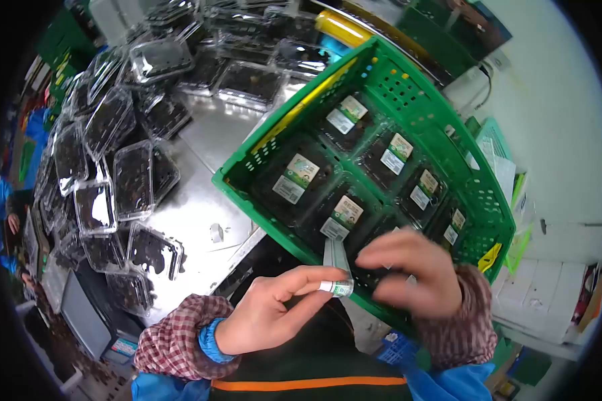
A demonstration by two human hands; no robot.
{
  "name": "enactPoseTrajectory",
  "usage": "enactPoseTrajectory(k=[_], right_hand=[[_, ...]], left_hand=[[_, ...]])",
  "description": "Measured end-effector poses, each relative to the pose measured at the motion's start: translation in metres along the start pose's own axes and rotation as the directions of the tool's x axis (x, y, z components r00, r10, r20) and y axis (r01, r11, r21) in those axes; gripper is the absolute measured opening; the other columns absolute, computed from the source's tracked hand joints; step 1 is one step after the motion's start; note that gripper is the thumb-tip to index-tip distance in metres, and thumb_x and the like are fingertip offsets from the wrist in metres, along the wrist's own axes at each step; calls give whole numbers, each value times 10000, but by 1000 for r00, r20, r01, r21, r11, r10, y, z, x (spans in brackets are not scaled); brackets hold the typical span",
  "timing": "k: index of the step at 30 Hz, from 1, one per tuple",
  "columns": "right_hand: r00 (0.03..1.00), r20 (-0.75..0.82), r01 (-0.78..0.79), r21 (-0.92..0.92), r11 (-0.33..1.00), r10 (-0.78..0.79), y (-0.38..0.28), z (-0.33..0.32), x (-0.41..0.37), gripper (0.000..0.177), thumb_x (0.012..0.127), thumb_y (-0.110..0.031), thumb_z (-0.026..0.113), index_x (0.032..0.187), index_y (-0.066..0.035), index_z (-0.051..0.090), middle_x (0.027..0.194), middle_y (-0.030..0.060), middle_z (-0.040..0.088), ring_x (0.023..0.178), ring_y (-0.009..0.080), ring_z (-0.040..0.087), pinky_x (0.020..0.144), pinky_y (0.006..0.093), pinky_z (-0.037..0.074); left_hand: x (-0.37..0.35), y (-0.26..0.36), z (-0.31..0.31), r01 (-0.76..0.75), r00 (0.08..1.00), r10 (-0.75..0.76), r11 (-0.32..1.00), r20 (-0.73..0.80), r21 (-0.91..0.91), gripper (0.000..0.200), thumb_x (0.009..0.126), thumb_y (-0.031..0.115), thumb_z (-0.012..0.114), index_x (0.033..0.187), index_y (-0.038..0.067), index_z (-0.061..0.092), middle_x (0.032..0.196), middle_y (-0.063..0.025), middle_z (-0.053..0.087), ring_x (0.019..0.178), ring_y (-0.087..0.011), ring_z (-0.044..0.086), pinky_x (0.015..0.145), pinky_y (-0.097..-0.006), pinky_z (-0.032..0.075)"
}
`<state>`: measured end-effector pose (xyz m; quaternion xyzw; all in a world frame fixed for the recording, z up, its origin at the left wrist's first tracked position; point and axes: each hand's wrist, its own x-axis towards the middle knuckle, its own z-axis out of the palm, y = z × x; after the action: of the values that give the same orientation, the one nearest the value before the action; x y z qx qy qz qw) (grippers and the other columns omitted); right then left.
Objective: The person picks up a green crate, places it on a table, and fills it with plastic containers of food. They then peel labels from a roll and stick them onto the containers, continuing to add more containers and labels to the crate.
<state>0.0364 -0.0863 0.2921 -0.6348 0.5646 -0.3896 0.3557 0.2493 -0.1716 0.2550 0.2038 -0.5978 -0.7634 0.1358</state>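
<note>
Metal table (201, 200) alongside, left fingers (313, 274) pinch label (342, 288) (right fingers (384, 249) parted).

The person's left hand (277, 309), at 6 o'clock, points toward 2 o'clock with thumb and forefinger pinched, while the blurred right hand (427, 275), at 4 o'clock, reaches toward 10, fingers bent and parted.

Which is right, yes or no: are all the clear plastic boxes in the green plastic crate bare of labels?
No: rectangular beige, green and white labels show on several clear boxes in the green crate.
</note>
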Motion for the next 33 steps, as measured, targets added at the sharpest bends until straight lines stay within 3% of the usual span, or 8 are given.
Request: enactPoseTrajectory(k=[3, 6, 13, 19, 21, 25, 29, 33], right_hand=[[999, -48, -26, -459, 888, 4, -25, 17, -22, 304, 669, -104, 747, 953, -81, 644, 934, 25, 619, 824, 201, 575, 798, 331, 416], [978, -207, -109, -532, 840, -4, -28, 22, -41, 279, 708, -100, 719, 973, -123, 633, 828, -27, 597, 776, 155, 562, 773, 334, 415], [930, -340, -256, -331, 908, 139, -33, 24, -72, 240, 683, -77, 713, 903, -117, 627, 813, -16, 604, 729, 153, 573, 790, 345, 438], [931, -365, -200, -584, 787, -34, -39, 29, -87, 216, 679, -49, 723, 866, -111, 634, 806, 9, 598, 735, 174, 576, 772, 351, 460], [870, -484, -178, -491, 853, -97, -40, 29, -95, 174, 681, -44, 727, 823, -102, 644, 806, 39, 580, 748, 191, 571, 732, 329, 468], [746, -600, -273, 119, 954, 289, -34, 17, -107, 266, 708, 53, 681, 953, -42, 638, 840, 61, 572, 761, 162, 557, 671, 253, 454], [881, -469, -237, -317, 918, 66, -36, 22, -82, 481, 720, 19, 671, 1177, -56, 541, 944, 36, 613, 852, 184, 563, 810, 314, 406], [905, -409, -274, -359, 892, 113, -36, 25, -77, 555, 695, -20, 695, 1215, -84, 514, 924, 7, 607, 867, 181, 552, 864, 355, 373]], left_hand=[[7, 4, 13, 36, 999, -36, 997, 4, 68, 196, 883, 55, 562, 1071, 14, 601, 864, -73, 673, 798, -56, 600, 672, -218, 470], [18, 12, 19, -101, 989, 62, 946, 135, 307, 194, 872, 93, 589, 1052, 23, 607, 815, -81, 662, 714, -104, 620, 618, -230, 473], [24, 11, 44, -70, 988, 47, 985, 145, 160, 208, 869, 83, 599, 1052, -15, 600, 809, -82, 680, 697, -80, 618, 614, -200, 469], [27, 3, 43, -303, 944, 181, 807, 277, 506, 193, 818, 115, 655, 976, 12, 615, 800, -105, 663, 705, -158, 654, 620, -252, 504], [27, -5, 46, -44, 995, 23, 975, 96, 217, 183, 803, 101, 666, 954, 8, 618, 786, -103, 656, 672, -140, 629, 626, -247, 496], [29, -10, 46, 120, 987, -117, 992, 108, -25, 255, 862, 73, 609, 1103, 16, 550, 873, -75, 677, 804, -48, 585, 727, -216, 469], [27, -9, 53, 42, 984, -41, 999, 172, -2, 278, 887, 58, 561, 1157, 14, 509, 913, -90, 676, 844, -57, 593, 751, -222, 470], [30, -1, 46, -119, 947, 23, 952, 319, 283, 292, 873, 40, 563, 1159, 27, 508, 938, -100, 666, 838, -188, 657, 711, -238, 487]])
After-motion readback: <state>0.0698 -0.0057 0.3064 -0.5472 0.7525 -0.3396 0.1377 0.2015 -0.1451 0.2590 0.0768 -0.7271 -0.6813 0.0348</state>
